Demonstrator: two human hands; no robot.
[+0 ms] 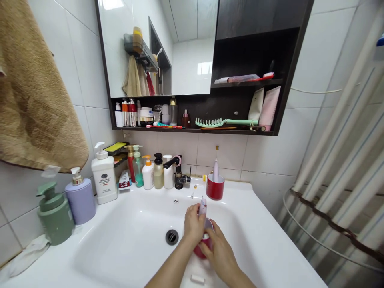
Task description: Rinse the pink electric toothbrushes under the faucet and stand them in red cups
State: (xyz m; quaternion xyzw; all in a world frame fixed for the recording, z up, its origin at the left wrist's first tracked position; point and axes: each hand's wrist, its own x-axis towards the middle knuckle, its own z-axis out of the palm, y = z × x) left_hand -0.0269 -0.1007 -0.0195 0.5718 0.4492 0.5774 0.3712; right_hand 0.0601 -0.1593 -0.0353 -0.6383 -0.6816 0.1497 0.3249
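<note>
A red round plastic cup is held low over the right part of the white ceramic sink basin, just right of the dark round drain, and is largely hidden by the two hands. The right hand is wrapped around the cup from the near side, its fingers closed on the rim and wall. The left hand is closed around a small white tube with red print, which is held upright directly above the cup's mouth; whether the tube touches the cup cannot be told. A second red cup with a pale pink toothbrush handle standing in it is set on the basin's back ledge, just right of the black tap. A row of pump bottles is lined up left of the tap, and a large white pump bottle, a lilac pump bottle and a green pump bottle stand along the left edge. A brown towel hangs at the upper left, and a dark shelf below the mirror carries a mint green comb
</note>
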